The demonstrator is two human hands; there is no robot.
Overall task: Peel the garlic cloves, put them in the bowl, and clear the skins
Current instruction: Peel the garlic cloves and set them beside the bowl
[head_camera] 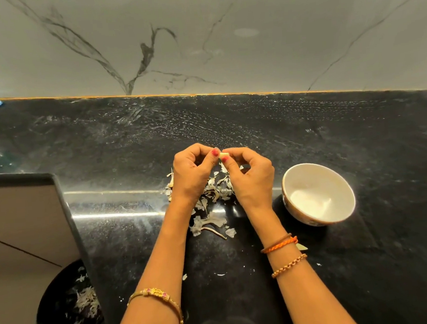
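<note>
Both hands mid-peel: left hand point(191, 171) and right hand point(250, 174) pinch one garlic clove point(224, 156) between fingertips above the worktop point(358, 130); skins point(214, 200) heaped beneath, uncleared; bowl point(289, 181) at right, contents unclear; bin point(53, 315) near-left holds skins already.

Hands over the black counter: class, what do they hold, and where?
A small pale garlic clove, pinched at its two ends between left hand and right hand fingertips.
</note>
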